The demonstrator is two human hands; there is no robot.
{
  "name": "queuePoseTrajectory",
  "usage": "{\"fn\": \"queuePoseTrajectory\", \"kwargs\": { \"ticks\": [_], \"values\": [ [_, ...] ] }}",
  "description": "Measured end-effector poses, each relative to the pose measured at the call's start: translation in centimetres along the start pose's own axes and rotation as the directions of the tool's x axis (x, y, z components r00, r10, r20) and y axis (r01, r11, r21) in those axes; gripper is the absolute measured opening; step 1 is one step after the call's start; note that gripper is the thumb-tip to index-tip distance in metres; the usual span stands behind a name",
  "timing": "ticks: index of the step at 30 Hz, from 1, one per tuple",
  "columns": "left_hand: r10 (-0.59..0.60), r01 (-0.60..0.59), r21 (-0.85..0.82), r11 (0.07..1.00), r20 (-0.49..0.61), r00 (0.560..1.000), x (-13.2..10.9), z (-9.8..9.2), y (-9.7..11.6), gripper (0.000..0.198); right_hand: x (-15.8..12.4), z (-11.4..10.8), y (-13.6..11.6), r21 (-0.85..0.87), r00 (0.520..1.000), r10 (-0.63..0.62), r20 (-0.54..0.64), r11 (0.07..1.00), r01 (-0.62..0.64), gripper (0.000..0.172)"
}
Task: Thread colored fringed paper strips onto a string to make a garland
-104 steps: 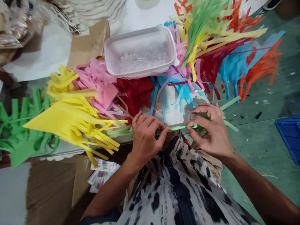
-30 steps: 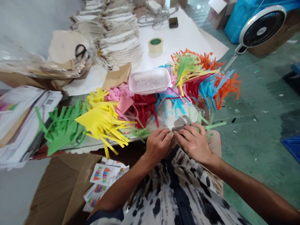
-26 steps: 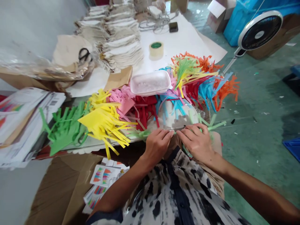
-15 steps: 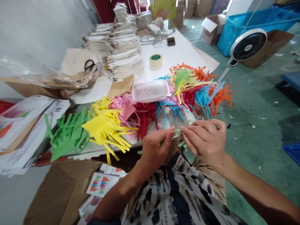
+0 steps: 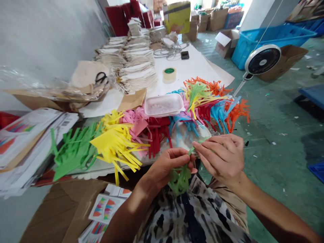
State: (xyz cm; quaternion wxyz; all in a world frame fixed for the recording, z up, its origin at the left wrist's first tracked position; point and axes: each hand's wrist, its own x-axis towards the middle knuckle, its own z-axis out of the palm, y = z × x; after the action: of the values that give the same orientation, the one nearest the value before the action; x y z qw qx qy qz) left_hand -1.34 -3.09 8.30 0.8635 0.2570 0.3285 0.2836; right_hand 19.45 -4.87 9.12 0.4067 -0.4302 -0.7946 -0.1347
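My left hand (image 5: 165,168) and my right hand (image 5: 220,158) hold a green fringed paper piece (image 5: 179,180) above my lap. Its cut body hangs below the left fingers. My right fingertips pinch a thin green strip (image 5: 193,148) rising from it. Beyond the hands, fringed paper sheets lie fanned along the table: green (image 5: 73,152), yellow (image 5: 113,145), pink (image 5: 135,125), red (image 5: 157,135), blue (image 5: 188,121) and orange (image 5: 236,114). A clear plastic tub (image 5: 164,105) rests on top of them.
Farther back lie a roll of packing tape (image 5: 169,74), black-handled scissors (image 5: 101,78) and stacked cream paper bundles (image 5: 136,67). Printed sheets (image 5: 30,141) lie at the left. A floor fan (image 5: 262,60) and a blue crate (image 5: 270,44) stand at the right.
My hands have moved back from the table edge toward my lap, and the green fringed piece now hangs from them. The view has tilted upward, showing more of the room.
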Motion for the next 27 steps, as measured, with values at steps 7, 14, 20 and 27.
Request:
{"fn": "queuePoseTrajectory", "kwargs": {
  "ticks": [7,14,20,27],
  "values": [
    [0.249,-0.215,0.204,0.955,-0.159,0.955,1.1,-0.2,-0.1,0.031,1.4,2.0,-0.4,0.544,0.879,0.436,0.195,0.698,-0.466,0.011],
    [0.398,-0.334,0.329,0.883,-0.149,0.905,2.6,-1.1,1.7,0.021,2.9,4.2,0.3,0.642,0.73,0.577,0.365,0.412,-0.647,0.01],
    [0.424,-0.369,0.278,0.887,-0.174,0.889,3.6,-1.6,1.7,0.022,4.2,4.3,1.5,0.621,0.715,0.475,0.513,0.37,-0.691,0.021],
    [0.554,-0.442,0.416,0.795,-0.202,0.807,3.1,-2.0,0.3,0.023,3.0,5.7,0.8,0.53,0.76,0.51,0.402,0.547,-0.648,0.025]
  ]
}}
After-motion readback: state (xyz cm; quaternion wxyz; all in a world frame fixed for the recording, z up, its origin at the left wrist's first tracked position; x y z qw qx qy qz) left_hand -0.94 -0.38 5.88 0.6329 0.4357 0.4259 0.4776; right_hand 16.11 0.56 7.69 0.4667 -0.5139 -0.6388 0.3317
